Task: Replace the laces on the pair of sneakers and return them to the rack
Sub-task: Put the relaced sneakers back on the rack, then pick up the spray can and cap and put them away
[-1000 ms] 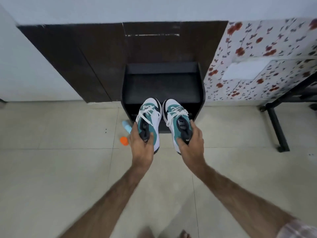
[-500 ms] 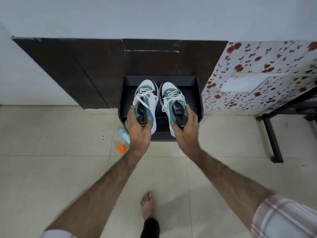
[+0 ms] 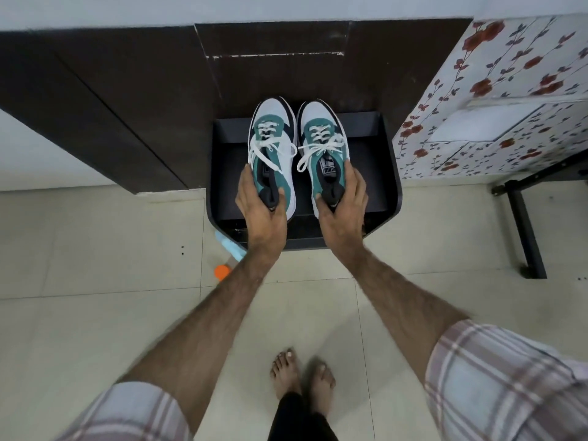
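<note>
Two white-and-teal sneakers with white laces tied in bows are held side by side, toes pointing away from the person, over the black rack point(image 3: 389, 173) that stands against the dark wooden panel point(image 3: 127, 100). The left sneaker point(image 3: 273, 144) is gripped at its heel end by the left hand point(image 3: 262, 211): the thumb lies on the inner side of the collar and the fingers curl round the outer side, so the heel itself is covered by the palm. The right sneaker point(image 3: 324, 144) is gripped the same way by the right hand point(image 3: 342, 211), thumb on the inner side near the dark collar, fingers wrapped along the outer side. Both forearms reach forward and slightly inward, wrists nearly straight, the backs of the hands facing the camera. The two shoes sit just beside each other without clearly touching, and their toes overlap the rack's back edge in this view. Whether the soles rest on the shelf or hang above it cannot be told from here.

Outward from the rack, a pale blue object point(image 3: 230, 246) lies on the tiled floor point(image 3: 95, 249) at the rack's near left corner, partly hidden by the left wrist, with a small orange cap point(image 3: 221, 271) near it. A floral-patterned surface point(image 3: 509, 106) rises at the right, and a black metal leg point(image 3: 525, 230) stands below it. Plaid sleeves point(image 3: 509, 383) and bare feet point(image 3: 302, 374) show at the bottom, the feet blurred.
</note>
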